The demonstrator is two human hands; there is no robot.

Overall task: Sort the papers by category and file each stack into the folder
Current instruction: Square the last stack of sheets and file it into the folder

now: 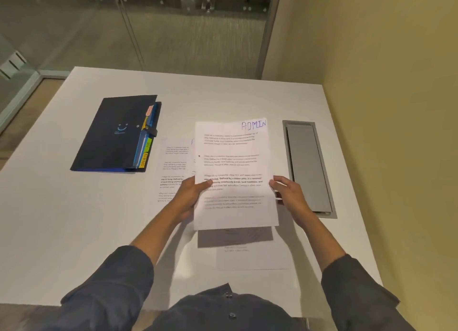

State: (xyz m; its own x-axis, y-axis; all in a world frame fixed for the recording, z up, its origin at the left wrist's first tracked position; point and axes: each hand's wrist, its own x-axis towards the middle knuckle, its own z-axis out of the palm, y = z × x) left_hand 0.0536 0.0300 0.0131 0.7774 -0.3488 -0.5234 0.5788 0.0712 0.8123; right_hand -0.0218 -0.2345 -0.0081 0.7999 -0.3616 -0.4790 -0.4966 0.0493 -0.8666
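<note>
White paper stack: you are holding a white printed sheet with "ADMIN" handwritten in blue at its top right corner [234, 174] up off the white table [74, 231]; a second edge is showing at its lower right, so it may be more than one sheet, but how many I cannot tell.
Sorting progress: you are still sorting, in my judgement; a white printed sheet lying flat on the left [174, 168] is resting on the table between the folder and the held page, and a white printed sheet lying flat nearer you [250, 256] is sitting below the held page, partly in its shadow.
Filing progress: nothing is showing as filed; the dark navy expanding folder with a smiley mark and coloured tabs [116, 134] is lying closed and strapped at the far left, well apart from your hands.
Work remaining: you are facing placement of the ADMIN page, then opening the folder and filing each pile.
Left hand: your left hand [190, 196] is pinching the page's left edge, thumb on the printed face, fingers behind.
Right hand: your right hand [288, 193] is gripping the right edge, fingers curled round it.
Arms: both sleeved forearms are reaching forward, the page tilting toward you.
Table fitting: a grey metal cable hatch set into the tabletop [308, 168] is lying just beside your right hand.
</note>
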